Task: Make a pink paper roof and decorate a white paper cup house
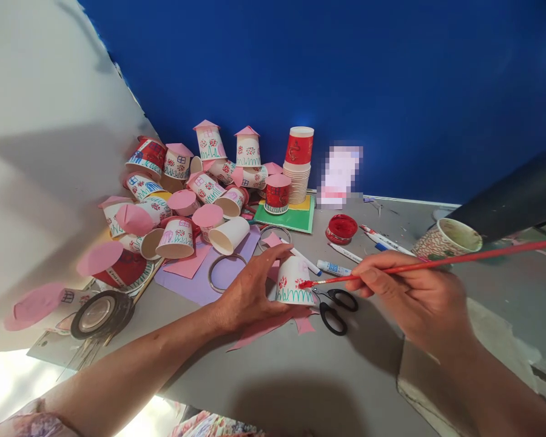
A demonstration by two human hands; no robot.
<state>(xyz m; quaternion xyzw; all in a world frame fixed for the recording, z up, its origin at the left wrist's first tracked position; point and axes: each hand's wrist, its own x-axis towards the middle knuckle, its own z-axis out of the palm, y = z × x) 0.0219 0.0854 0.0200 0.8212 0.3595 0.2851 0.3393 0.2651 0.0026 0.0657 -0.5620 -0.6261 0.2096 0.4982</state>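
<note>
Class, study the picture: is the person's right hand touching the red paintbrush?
Touching. The head view shows it: the right hand grips the red paintbrush, its handle pinched between thumb and fingers.

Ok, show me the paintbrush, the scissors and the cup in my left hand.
Paintbrush (473,257): head view, on the red handle.
Scissors (330,294): head view, on the black handles.
Cup (295,278): head view, on its decorated side wall.

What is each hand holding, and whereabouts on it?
The left hand holds an upside-down white paper cup by its side. The right hand holds a red paintbrush by the handle, toward the bristle end.
</note>
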